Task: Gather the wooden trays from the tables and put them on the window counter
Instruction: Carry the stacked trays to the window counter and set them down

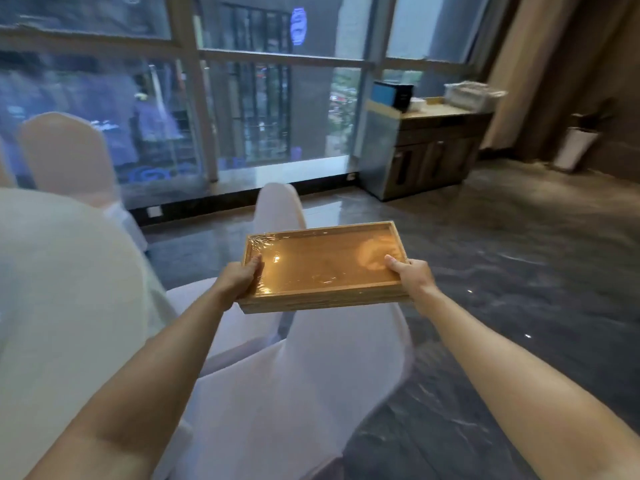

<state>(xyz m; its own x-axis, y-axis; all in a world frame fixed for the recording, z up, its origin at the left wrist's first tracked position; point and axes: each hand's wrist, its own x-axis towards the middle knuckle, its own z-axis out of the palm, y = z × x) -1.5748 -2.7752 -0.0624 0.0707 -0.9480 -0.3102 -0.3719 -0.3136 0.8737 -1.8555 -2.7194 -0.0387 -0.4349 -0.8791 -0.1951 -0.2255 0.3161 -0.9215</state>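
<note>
I hold a small stack of wooden trays (pixel 322 265) in front of me, level and above the chairs. The top tray is covered in clear plastic film. My left hand (pixel 242 277) grips the stack's left end, thumb on the rim. At the right end my right hand (pixel 412 275) grips the same way. The window counter (pixel 446 114), a wooden cabinet with a light top, stands against the glass at the far right.
White-covered chairs (pixel 277 341) are just below the trays and a white-clothed table (pixel 62 289) is at my left. On the counter sit a dark box (pixel 393 93) and a white container (pixel 471 95). Glossy dark floor (pixel 502 271) stretches to the right; a white planter (pixel 575 147) stands by the curtain.
</note>
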